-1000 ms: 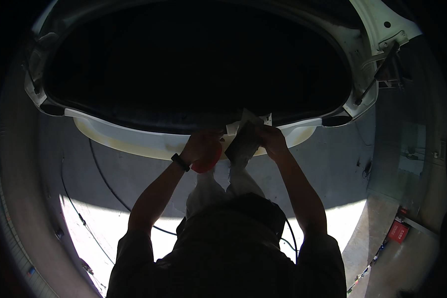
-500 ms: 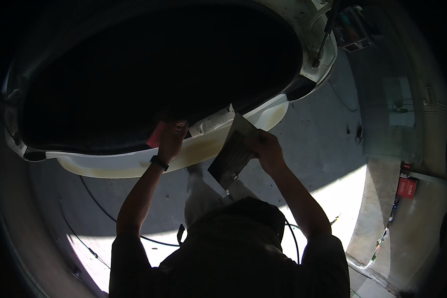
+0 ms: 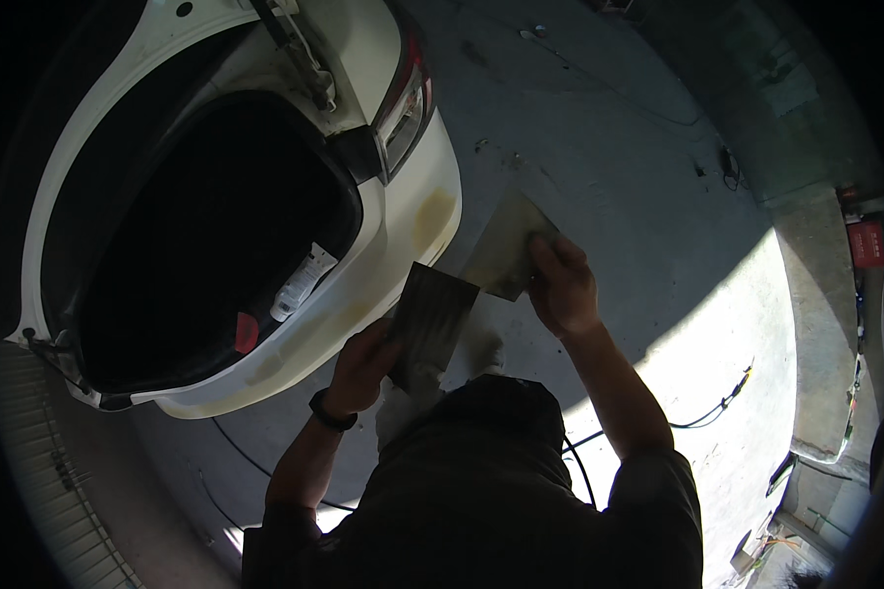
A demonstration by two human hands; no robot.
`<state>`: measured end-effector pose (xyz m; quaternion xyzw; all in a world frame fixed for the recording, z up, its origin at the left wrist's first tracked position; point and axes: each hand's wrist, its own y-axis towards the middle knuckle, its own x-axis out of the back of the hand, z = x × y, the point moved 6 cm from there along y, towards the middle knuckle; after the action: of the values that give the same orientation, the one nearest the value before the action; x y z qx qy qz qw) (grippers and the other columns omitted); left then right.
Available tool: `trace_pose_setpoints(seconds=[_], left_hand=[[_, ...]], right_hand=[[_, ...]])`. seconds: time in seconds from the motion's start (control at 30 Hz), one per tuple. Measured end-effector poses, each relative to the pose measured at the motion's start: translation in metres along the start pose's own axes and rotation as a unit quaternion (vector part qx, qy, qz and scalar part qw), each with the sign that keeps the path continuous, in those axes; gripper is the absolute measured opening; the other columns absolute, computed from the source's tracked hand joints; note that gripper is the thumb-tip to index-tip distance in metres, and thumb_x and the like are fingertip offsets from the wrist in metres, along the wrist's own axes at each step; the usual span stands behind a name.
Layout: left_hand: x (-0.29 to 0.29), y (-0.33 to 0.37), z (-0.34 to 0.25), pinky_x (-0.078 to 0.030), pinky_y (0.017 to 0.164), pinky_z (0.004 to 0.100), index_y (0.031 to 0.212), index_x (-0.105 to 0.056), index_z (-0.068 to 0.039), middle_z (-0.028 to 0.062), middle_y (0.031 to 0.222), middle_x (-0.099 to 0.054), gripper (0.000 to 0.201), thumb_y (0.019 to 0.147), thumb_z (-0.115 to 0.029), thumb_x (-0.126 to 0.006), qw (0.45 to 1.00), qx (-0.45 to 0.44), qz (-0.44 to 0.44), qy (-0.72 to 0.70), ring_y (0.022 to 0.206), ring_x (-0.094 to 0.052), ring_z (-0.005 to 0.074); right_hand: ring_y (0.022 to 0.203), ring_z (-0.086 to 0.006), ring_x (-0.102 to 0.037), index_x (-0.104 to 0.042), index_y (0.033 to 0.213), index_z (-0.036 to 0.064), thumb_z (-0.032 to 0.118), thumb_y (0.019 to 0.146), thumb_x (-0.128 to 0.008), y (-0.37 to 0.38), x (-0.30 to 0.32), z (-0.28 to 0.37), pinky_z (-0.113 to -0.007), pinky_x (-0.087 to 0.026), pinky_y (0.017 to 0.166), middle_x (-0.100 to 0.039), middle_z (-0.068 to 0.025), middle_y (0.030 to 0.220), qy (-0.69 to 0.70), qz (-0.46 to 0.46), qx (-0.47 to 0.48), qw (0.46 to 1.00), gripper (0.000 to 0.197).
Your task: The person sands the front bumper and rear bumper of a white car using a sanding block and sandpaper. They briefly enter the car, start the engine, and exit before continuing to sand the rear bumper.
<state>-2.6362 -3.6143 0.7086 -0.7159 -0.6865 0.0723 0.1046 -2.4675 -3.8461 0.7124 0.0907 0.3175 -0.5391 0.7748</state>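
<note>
My left hand [image 3: 361,368], with a dark band on the wrist, is closed on the edge of a dark, flat rectangular plate [image 3: 436,319] with faint streaks on it. In my right hand [image 3: 564,285], pinched between thumb and fingers, is a lighter grey-beige flat plate [image 3: 506,245]. The two plates nearly meet at their corners, in front of my body. Left of them is the rear bumper [image 3: 314,344] of a white car, with yellowish-tan patches on its paint. A white tube [image 3: 303,283] and a red, rounded flat piece [image 3: 247,333] lie at the boot opening's rear edge.
The boot opening [image 3: 196,245] is very dark inside. A tail light [image 3: 404,118] stands at the car's corner. Dark hoses [image 3: 702,422] run over the grey floor behind me. At far right, a red box [image 3: 865,243] sits beside a low ledge.
My view has swung right along the car. My left hand has let go of the red piece and now grips the dark plate. A lighter plate now shows in my right hand.
</note>
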Motion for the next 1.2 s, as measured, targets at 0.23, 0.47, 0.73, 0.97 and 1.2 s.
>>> trace_pose_setpoints(seconds=[0.23,0.47,0.73,0.97,1.2], left_hand=[[-0.12,0.091,-0.052,-0.046,0.06,0.0239,0.128,-0.058,0.005,0.0037,0.09,-0.067,0.03,0.105,-0.014,-0.052,0.992,0.02,0.095,-0.084,0.068,-0.058,0.0075],[-0.195,0.18,-0.069,-0.052,0.088,0.0324,0.134,-0.056,0.006,0.0106,0.122,-0.066,0.034,0.105,-0.012,-0.056,0.965,-0.172,0.2,0.007,0.105,-0.064,0.0149],[-0.244,0.312,-0.043,-0.055,0.087,0.0321,0.137,-0.055,0.004,0.009,0.121,-0.067,0.036,0.106,-0.015,-0.055,0.845,0.124,0.266,-0.447,0.104,-0.067,0.0153],[-0.209,0.433,-0.076,-0.052,0.075,0.0281,0.13,-0.063,0.002,0.0048,0.098,-0.07,0.034,0.109,-0.021,-0.05,0.959,0.046,0.274,-0.047,0.086,-0.064,0.0096],[-0.161,0.461,-0.06,-0.052,0.073,0.0296,0.117,-0.065,-0.001,0.0051,0.088,-0.069,0.034,0.107,-0.032,-0.054,0.978,0.117,0.158,0.067,0.078,-0.065,0.0124]], right_hand=[[0.076,-0.0129,-0.068,-0.069,0.098,-0.0068,0.01,0.1,-0.061,-0.048,0.121,0.072,-0.029,-0.057,0.07,-0.071,-0.008,0.087,-0.406,-0.012,0.004,0.914,0.019],[0.085,-0.0165,-0.07,-0.067,0.105,-0.003,0.008,0.103,-0.057,-0.021,0.184,0.086,-0.031,-0.058,0.077,-0.071,-0.0092,0.091,-0.116,-0.045,-0.018,0.992,0.015],[0.066,-0.0114,-0.049,-0.048,0.139,-0.0117,0.018,0.101,-0.055,0.065,0.215,0.123,-0.027,-0.043,0.061,-0.054,-0.0025,0.079,0.064,-0.041,-0.097,0.992,0.049],[0.039,-0.009,-0.034,-0.064,0.09,-0.001,0.031,0.109,-0.045,0.162,0.247,0.205,-0.024,-0.023,0.037,-0.047,-0.0017,0.054,-0.029,-0.07,-0.106,0.991,0.042],[0.053,-0.0087,-0.048,-0.066,0.082,0.0018,0.024,0.104,-0.054,0.258,0.28,0.246,-0.027,-0.038,0.051,-0.057,-0.0037,0.063,-0.23,-0.038,-0.173,0.957,0.033]])
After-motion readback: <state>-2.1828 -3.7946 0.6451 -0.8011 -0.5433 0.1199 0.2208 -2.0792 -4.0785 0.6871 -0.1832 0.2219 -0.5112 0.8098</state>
